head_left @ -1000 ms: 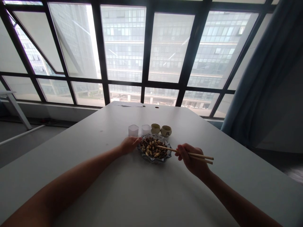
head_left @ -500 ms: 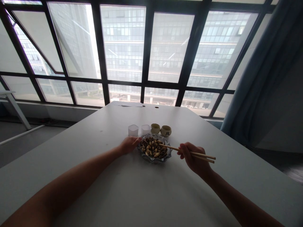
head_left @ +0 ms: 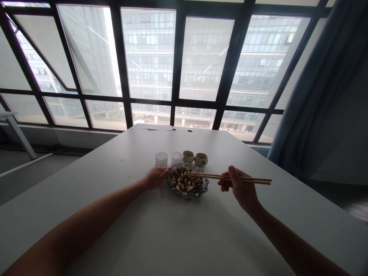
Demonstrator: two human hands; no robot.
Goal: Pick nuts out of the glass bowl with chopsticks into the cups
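Observation:
A scalloped glass bowl [head_left: 188,196] holds mixed nuts and dark seeds [head_left: 184,180]. My left hand [head_left: 156,176] grips the bowl's left rim between thumb and fingers. To the right of the bowl, my right hand [head_left: 240,188] is closed on a pair of wooden chopsticks [head_left: 212,176]. Their tips reach over the bowl's rim to the nuts near its middle; whether anything is pinched between them is too small to tell. Behind the bowl stand two white translucent cups [head_left: 161,159] and two round yellowish-green cups [head_left: 201,159], the right one with a dark mark.
The white table [head_left: 184,237] stretches away to tall windows. White sheets of paper [head_left: 152,127] lie at its far edge, near two small dark spots. A blue curtain [head_left: 299,103] hangs at the right, and a white metal frame [head_left: 21,136] stands at the left.
My right hand has moved slightly right and turned, so the chopsticks lie more level and closer together. Their tips have shifted a little left and up over the nuts. My left hand stays put.

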